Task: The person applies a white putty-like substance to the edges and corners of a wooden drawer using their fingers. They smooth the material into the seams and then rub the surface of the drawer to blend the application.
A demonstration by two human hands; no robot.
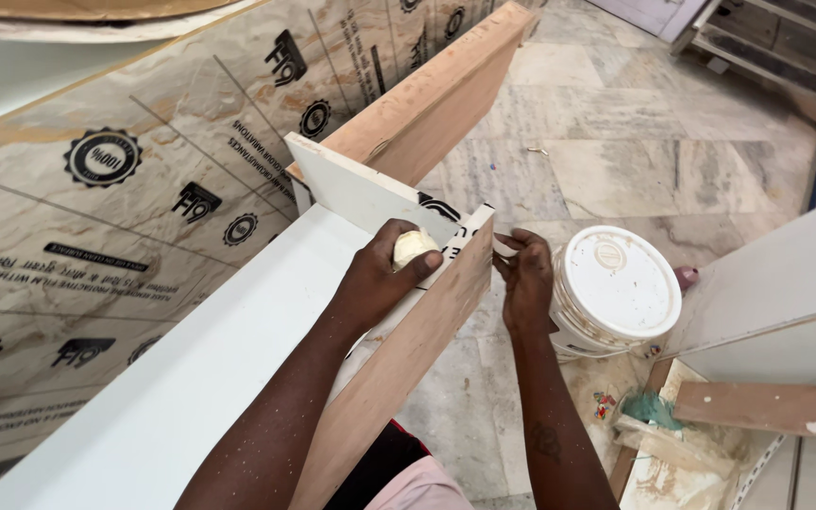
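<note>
Tape roll gripped in left hand, its strip pinched by right hand.

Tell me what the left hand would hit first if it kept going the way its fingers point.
The left hand, holding a pale roll, points up and right across the plywood panel's edge. It would likely meet the right hand just beyond, though depth is unclear.
</note>
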